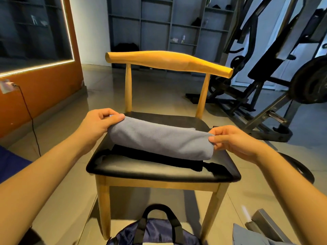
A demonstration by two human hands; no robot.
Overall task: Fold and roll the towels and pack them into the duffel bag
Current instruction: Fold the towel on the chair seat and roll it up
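Note:
A rolled grey towel [159,138] lies across the black seat of a wooden chair [159,171], partly on top of a black towel [159,159]. My left hand [99,122] grips the roll's far left end with curled fingers and thumb. My right hand [231,140] pinches the roll's near right end. A navy duffel bag [154,232] with black handles stands on the floor in front of the chair, at the bottom edge of the view. Its opening is cut off by the frame.
Gym machines and a weight plate [311,82] stand at the right. An orange wall [40,96] with a cable hanging from a socket is at the left. Grey cloth [247,236] and a grey box [265,223] lie at the bottom right. Shelves line the back wall.

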